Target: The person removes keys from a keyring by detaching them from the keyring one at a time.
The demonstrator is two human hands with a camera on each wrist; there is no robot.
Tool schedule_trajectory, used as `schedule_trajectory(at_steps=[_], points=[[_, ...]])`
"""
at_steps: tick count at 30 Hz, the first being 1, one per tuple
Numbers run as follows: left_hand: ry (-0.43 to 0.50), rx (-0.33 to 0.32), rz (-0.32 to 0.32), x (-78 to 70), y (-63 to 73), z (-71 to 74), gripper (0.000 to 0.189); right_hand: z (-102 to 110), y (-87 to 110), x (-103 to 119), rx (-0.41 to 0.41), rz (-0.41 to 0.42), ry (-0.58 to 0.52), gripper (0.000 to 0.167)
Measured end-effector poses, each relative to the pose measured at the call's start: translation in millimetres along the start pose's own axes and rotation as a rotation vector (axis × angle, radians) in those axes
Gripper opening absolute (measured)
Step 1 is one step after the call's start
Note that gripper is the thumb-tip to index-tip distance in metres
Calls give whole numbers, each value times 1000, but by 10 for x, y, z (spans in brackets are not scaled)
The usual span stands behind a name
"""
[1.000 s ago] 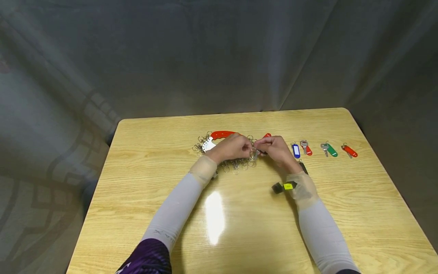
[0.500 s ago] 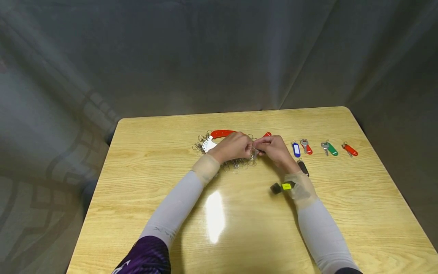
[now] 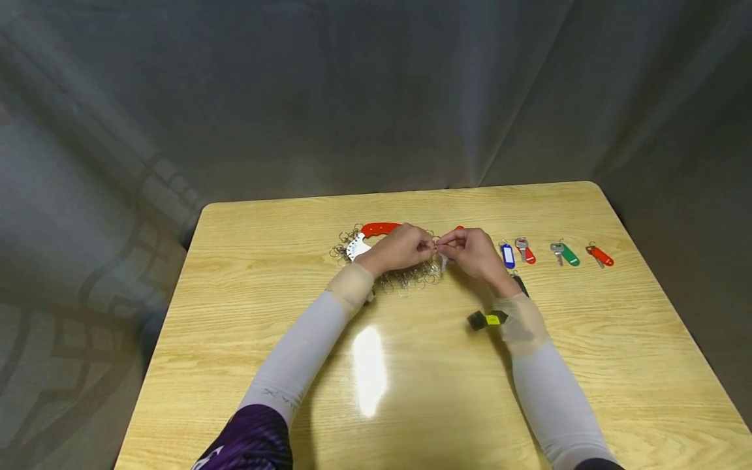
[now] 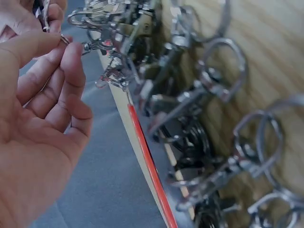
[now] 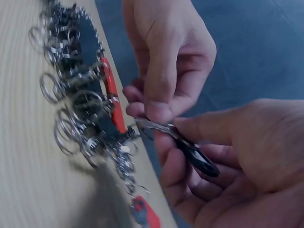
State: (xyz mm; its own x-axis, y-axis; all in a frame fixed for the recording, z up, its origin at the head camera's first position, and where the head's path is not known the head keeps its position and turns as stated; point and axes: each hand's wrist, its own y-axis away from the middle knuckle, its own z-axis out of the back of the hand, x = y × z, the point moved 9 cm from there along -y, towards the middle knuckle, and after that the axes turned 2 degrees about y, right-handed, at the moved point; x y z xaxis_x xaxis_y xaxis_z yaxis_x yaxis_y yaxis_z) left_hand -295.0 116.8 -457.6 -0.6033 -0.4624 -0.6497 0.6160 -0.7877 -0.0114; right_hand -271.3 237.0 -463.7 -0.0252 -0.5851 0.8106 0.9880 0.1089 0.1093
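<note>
A metal plate (image 3: 356,247) with a red handle (image 3: 378,228) lies near the table's far side, its edge lined with clips and split rings (image 4: 223,66). My left hand (image 3: 405,247) reaches over it; in the left wrist view thumb and forefinger pinch a small metal ring (image 4: 65,40) beside the clips. My right hand (image 3: 472,251) meets it fingertip to fingertip, holding a key with a black head (image 5: 202,162) between thumb and fingers. The key's metal end points at the left fingertips. A red tag (image 5: 147,211) with a key hangs at the plate's right end.
Right of the hands lie a blue tag (image 3: 508,256), a key with a red tag (image 3: 529,256), a key with a green tag (image 3: 568,254) and another red tag (image 3: 602,255). A black fob-like item (image 3: 519,284) lies partly behind the right wrist.
Both hands stay at the plate's right end. Their fingertips shift slightly, and a pale hanging piece shows more plainly below the right fingers now. The tags on the right have not moved.
</note>
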Motion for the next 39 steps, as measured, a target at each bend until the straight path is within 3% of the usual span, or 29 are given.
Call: schedule_trajectory(at_steps=[8, 16, 24, 34, 39], points=[[86, -18, 52, 72, -12, 32, 14, 56, 73, 189, 9, 183, 213, 12], [63, 13, 46, 83, -55, 0, 19, 24, 129, 364, -9, 342, 318, 13], [42, -41, 21, 52, -47, 55, 16, 45, 131, 388, -59, 339, 371, 9], [-41, -191, 138, 102, -31, 117, 14, -44, 62, 238, -126, 249, 249, 8], [-9, -172, 171, 164, -13, 72, 19, -34, 75, 293, -129, 283, 291, 8]])
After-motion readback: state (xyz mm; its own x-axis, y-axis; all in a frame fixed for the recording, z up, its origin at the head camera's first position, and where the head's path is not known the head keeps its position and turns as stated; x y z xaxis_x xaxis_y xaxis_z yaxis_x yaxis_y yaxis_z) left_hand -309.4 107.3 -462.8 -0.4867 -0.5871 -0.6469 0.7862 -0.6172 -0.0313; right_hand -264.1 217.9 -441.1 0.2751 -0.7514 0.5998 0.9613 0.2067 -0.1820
